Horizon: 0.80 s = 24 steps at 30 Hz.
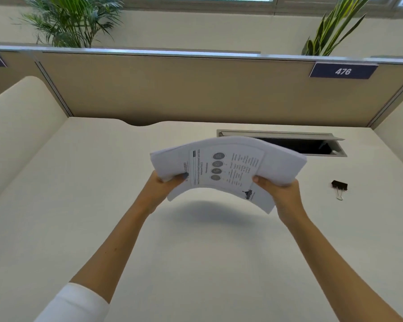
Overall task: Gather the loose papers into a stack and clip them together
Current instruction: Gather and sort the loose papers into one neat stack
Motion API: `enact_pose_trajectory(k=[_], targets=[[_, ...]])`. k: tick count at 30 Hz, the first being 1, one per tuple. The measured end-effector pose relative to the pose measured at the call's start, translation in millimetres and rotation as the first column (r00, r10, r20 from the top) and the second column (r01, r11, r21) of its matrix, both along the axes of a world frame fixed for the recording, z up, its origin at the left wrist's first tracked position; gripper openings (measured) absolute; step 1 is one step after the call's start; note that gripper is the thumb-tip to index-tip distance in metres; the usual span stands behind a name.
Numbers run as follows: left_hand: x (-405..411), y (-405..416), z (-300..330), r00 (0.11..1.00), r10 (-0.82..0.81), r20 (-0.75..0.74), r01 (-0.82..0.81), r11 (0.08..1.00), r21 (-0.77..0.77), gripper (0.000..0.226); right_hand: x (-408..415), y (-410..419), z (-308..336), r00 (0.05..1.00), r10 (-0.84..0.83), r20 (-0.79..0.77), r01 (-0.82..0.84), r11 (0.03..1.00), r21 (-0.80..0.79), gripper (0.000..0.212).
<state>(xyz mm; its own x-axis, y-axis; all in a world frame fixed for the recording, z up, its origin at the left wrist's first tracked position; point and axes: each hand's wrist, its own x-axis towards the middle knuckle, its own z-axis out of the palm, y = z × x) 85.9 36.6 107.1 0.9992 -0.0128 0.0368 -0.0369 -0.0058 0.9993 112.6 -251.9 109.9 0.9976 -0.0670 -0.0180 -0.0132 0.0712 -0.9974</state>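
A stack of white printed papers [228, 167] hangs in the air above the desk, bowed upward in the middle, its sheets slightly out of line at the edges. My left hand [165, 185] grips its left end with the thumb on top. My right hand [279, 191] grips its right end in the same way. The top sheet shows text and several dark round graphics. A black binder clip [339, 186] with silver handles lies on the desk to the right of my right hand, apart from the papers.
The white desk [196, 252] is walled by a beige partition [184, 89] at the back and cream side panels. An open cable hatch [312, 145] sits in the desk behind the papers. A number plate [343, 71] reads 476. Plants stand behind the partition.
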Motion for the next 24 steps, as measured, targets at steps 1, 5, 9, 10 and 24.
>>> enact_pose_trajectory(k=[1, 5, 9, 10, 24], targets=[[-0.7, -0.5, -7.1, 1.0, 0.012, -0.013, -0.012, 1.0, 0.008, 0.032, -0.4, -0.6, -8.3, 1.0, -0.006, -0.023, 0.006, 1.0, -0.003, 0.029], [-7.3, -5.8, -39.4, 0.987, 0.049, -0.156, -0.045, 0.999, 0.024, 0.027, -5.8, -3.9, -43.2, 0.986, 0.041, -0.159, -0.046, 0.999, -0.027, 0.038], [-2.6, -11.5, -52.0, 0.976, 0.098, -0.197, -0.099, 0.995, 0.005, 0.027, -5.1, -2.0, -55.0, 0.978, 0.052, -0.2, -0.058, 0.998, -0.023, 0.045], [0.5, -13.1, -50.7, 0.975, 0.113, -0.192, -0.115, 0.993, -0.001, 0.028, -2.4, -0.9, -53.7, 0.979, 0.055, -0.197, -0.062, 0.998, -0.027, 0.046], [9.6, -10.3, -71.7, 0.968, 0.112, -0.225, -0.11, 0.994, 0.022, 0.037, 9.2, -6.0, -73.7, 0.974, 0.052, -0.221, -0.063, 0.997, -0.043, 0.037]])
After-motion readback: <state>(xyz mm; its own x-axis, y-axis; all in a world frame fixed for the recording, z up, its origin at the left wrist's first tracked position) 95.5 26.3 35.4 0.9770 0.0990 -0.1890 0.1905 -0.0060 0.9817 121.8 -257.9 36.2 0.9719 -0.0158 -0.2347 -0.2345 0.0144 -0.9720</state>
